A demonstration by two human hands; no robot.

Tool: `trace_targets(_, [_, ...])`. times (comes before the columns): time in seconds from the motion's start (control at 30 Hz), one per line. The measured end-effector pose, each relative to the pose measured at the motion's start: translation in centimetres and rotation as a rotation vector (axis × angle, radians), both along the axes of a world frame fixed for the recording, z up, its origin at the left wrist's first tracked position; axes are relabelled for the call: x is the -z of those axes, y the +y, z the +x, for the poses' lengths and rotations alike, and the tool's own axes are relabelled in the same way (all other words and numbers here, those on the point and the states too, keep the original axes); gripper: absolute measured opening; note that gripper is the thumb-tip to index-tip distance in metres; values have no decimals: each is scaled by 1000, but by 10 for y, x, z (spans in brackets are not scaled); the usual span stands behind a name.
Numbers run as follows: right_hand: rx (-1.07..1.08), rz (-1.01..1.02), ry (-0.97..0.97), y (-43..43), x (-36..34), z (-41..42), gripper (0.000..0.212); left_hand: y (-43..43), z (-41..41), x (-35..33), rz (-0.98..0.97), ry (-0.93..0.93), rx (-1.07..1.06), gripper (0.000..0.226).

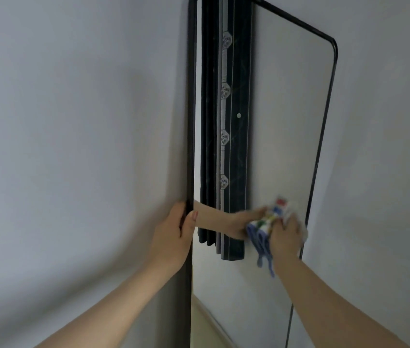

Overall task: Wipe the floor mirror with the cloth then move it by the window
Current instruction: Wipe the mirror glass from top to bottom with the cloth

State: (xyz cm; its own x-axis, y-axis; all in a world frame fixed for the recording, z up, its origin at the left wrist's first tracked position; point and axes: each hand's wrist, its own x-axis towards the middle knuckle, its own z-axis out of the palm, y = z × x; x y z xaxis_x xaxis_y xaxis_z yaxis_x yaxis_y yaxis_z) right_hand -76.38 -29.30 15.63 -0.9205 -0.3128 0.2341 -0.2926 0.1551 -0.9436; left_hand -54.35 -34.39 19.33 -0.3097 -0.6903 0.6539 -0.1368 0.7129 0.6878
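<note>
The right hand, fingers bunched on the cloth, presses the upright mirror near its right edge, while the left hand grips the left frame edge.

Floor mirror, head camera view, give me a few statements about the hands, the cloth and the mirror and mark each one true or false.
1. The left hand grips the floor mirror by its dark left frame edge. True.
2. The right hand is empty. False: it holds a bunched multicoloured cloth pressed against the glass.
3. The cloth is near the mirror's right frame edge. True.
4. The mirror lies flat on the floor. False: it stands upright beside a pale wall.
5. A dark curtain shows as a reflection in the glass. True.
</note>
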Motion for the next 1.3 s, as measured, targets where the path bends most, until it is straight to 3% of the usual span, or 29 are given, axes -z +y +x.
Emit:
trace_targets(0.1, [-122,19,-371,8,38,-19,33,2,2,-1,20,-1,29,8])
trace_targets(0.17, [-201,-31,-475,7,28,-24,24,2,3,-1,31,-6,41,8])
trace_targets(0.23, [-153,-134,-446,1,-9,-33,14,3,3,-4,40,-16,57,12])
trace_targets(0.33, [-141,-399,-427,-6,-73,-39,22,7,2,-5,20,0,56,28])
trace_targets(0.43, [-125,-210,-246,-13,-59,-62,35,8,1,-4,15,2,47,28])
trace_targets(0.6, [-138,-126,-809,3,28,-73,41,5,3,-5,9,-14,39,19])
trace_targets(0.67, [-164,-163,-849,3,22,-81,49,4,3,-5,18,-21,35,20])
trace_targets(0.73, [-165,-239,-671,-2,-5,-93,58,5,2,-4,18,-11,32,25])
trace_targets(0.8, [-164,-369,-495,-5,-38,-93,48,6,2,-5,4,-11,31,28])
trace_targets(0.9, [-131,-334,-371,-10,-46,-88,46,8,3,-5,14,-13,35,27])
trace_targets(1.0, [-34,-284,-462,-10,-24,-77,48,8,3,-6,16,-28,30,26])
trace_targets(1.07, [-71,-352,-451,-6,-17,-49,36,7,2,-5,29,-19,22,20])
trace_targets(1.13, [-168,-366,-235,-4,-13,-11,27,4,1,-3,34,-12,0,13])
trace_targets(1.3, [-362,-213,538,9,23,68,21,3,0,0,19,-31,-32,12])
